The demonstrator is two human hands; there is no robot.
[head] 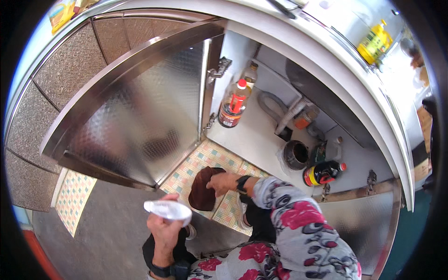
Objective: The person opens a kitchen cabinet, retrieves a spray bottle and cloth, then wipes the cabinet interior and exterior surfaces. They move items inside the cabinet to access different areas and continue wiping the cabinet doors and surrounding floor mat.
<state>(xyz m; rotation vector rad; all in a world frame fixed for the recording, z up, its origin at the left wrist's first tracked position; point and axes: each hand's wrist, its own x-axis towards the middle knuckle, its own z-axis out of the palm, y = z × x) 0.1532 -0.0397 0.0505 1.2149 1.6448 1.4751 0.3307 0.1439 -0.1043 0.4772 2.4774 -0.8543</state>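
Note:
My left hand grips a small white plastic piece. It is oval with a narrower end, and motion blur hides what exactly it is. My right hand lies over the upper right side of a dark brown, rounded vessel. Its fingers point down at it, and whether they grip or only touch it is unclear. The vessel sits on a patterned mat in front of the open cabinet.
On the cabinet floor stand a red-capped bottle, a dark jar and a dark sauce bottle near drain hoses. An open cabinet door juts out at left. A yellow jug is on the counter.

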